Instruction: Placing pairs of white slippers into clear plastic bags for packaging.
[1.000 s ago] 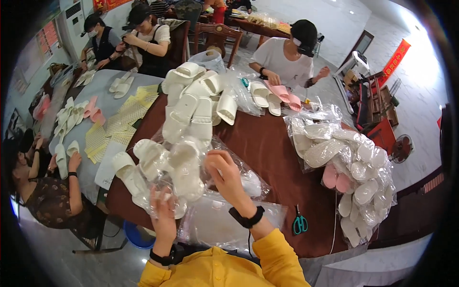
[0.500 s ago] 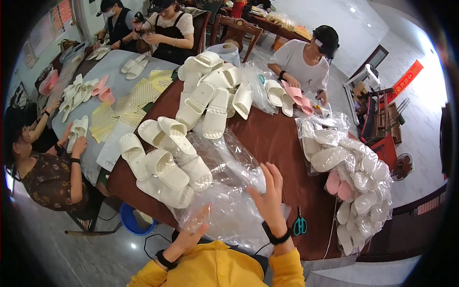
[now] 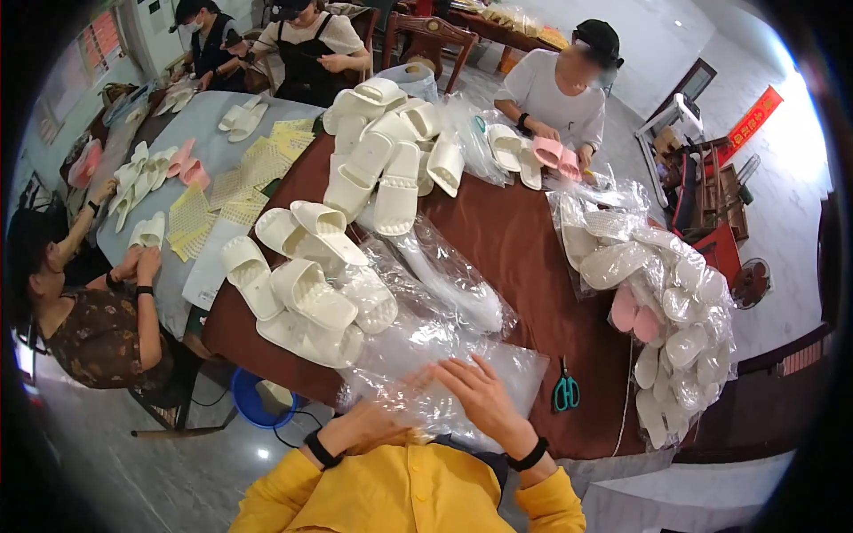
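My left hand [image 3: 369, 419] is at the near edge of a stack of clear plastic bags [image 3: 498, 373], its fingers tucked under the crinkled plastic and gripping one bag. My right hand [image 3: 480, 397] lies flat on top of the same stack with fingers spread, holding nothing. Both wrists wear black bands. Just beyond my hands lies a pile of white slippers [image 3: 306, 289] on the brown table [image 3: 533, 258]. A slipper sealed in a clear bag [image 3: 453, 284] lies to their right.
Teal-handled scissors [image 3: 565, 392] lie right of my right hand. Bagged white and pink slippers [image 3: 675, 293] heap at the table's right edge, more white slippers [image 3: 391, 151] at its far end. A blue bucket [image 3: 253, 400] stands below left. Other people sit around a grey table [image 3: 204, 115].
Both hands have come down from the white slippers to the stack of plastic bags near me. My right hand, raised half a second ago, now rests on the bags.
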{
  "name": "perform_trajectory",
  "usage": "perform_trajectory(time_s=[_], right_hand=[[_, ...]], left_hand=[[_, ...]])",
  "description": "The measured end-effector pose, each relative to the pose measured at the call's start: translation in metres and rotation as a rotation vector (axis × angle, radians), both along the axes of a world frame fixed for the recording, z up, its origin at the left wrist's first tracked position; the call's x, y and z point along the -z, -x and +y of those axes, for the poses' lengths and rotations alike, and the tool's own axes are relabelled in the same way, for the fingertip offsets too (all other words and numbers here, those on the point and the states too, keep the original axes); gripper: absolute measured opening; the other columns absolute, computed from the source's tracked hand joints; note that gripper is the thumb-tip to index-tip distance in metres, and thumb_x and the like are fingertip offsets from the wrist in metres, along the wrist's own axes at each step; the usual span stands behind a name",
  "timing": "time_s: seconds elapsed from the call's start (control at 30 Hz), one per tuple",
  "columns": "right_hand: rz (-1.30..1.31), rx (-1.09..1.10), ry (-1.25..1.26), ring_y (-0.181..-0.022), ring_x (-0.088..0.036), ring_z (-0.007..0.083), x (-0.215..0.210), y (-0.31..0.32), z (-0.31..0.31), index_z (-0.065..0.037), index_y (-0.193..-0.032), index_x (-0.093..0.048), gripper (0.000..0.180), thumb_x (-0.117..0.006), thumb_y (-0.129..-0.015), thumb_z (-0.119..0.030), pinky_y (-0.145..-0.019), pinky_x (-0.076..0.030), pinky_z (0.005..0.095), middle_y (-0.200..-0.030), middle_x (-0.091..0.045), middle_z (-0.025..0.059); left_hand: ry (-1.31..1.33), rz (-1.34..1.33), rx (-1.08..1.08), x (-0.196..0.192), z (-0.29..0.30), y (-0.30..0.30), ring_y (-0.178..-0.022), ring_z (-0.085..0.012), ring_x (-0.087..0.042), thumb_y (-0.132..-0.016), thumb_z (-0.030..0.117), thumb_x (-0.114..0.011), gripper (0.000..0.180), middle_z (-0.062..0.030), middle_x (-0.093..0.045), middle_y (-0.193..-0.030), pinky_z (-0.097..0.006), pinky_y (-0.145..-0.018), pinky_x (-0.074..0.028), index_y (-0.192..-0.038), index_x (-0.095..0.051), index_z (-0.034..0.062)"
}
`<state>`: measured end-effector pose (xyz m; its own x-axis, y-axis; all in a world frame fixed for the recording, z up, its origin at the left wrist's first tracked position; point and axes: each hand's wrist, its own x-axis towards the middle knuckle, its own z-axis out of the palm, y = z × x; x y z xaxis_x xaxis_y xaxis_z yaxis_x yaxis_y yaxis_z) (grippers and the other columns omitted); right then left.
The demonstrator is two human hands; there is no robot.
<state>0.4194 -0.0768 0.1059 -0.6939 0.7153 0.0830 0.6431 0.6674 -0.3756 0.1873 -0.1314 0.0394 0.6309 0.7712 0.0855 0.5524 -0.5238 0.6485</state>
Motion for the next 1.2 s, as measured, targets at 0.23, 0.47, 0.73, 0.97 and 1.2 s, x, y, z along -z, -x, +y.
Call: perform_trajectory(time_s=[0.23, 0.47, 0.73, 0.97, 1.2], right_hand=[[-0.013, -0.103, 0.349, -0.141, -0.036, 0.0275, 0.005, -0.073, -0.025, -0.029, -0.144, -0.047, 0.069, -0.052, -0.084, 0.006, -0.118, -0.021, 0.0532, -0.154, -0.038, 0.0052], [-0.340, -0.241, 0.312, -0.147, -0.024, 0.0267, 0.047, -0.131, -0.043, -0.038, -0.137, -0.054, 0.060, -0.054, -0.088, -0.004, -0.118, -0.015, 0.0621, -0.156, -0.035, -0.0039], [-0.530, -0.432, 0.111, -0.148, -0.021, 0.0249, 0.080, -0.138, -0.037, -0.042, -0.129, -0.061, 0.050, -0.057, -0.087, -0.013, -0.118, -0.013, 0.0647, -0.155, -0.036, -0.0079], [-0.577, -0.489, 0.025, -0.149, -0.017, 0.0262, 0.081, -0.135, -0.038, -0.045, -0.135, -0.053, 0.057, -0.059, -0.087, -0.017, -0.118, -0.009, 0.0649, -0.158, -0.029, -0.0072], [-0.644, -0.412, 0.062, -0.150, -0.012, 0.0273, 0.077, -0.156, -0.059, -0.037, -0.150, -0.034, 0.082, -0.072, -0.077, -0.043, -0.122, -0.007, 0.0562, -0.163, -0.016, 0.0001]], left_hand=[[0.028, 0.274, -0.011, 0.089, 0.001, 0.018, -0.136, -0.0369, -0.039, -0.083, 0.026, -0.069, 0.070, -0.0201, -0.040, -0.148, -0.045, -0.114, -0.031, -0.146, -0.043, 0.0137], [0.229, -0.398, -0.135, 0.105, 0.015, 0.030, -0.133, -0.0359, -0.043, -0.088, 0.015, -0.062, 0.060, -0.0184, -0.044, -0.146, -0.045, -0.111, -0.034, -0.143, -0.042, 0.0034], [0.095, -0.548, -0.890, -0.012, 0.037, 0.046, -0.091, -0.0179, -0.063, -0.095, -0.005, -0.041, 0.022, -0.0082, -0.064, -0.095, -0.028, -0.083, -0.048, -0.099, -0.062, -0.0003], [-0.009, 0.115, 0.211, -0.076, 0.032, -0.033, -0.132, -0.0388, -0.042, -0.080, 0.025, -0.074, 0.069, -0.0135, -0.045, -0.144, -0.054, -0.106, -0.036, -0.141, -0.045, 0.0138], [0.063, 0.713, 0.340, 0.037, 0.000, 0.005, -0.150, -0.0367, -0.003, -0.066, 0.043, -0.084, 0.106, -0.0034, -0.015, -0.162, -0.078, -0.108, -0.009, -0.153, -0.023, 0.0401]])
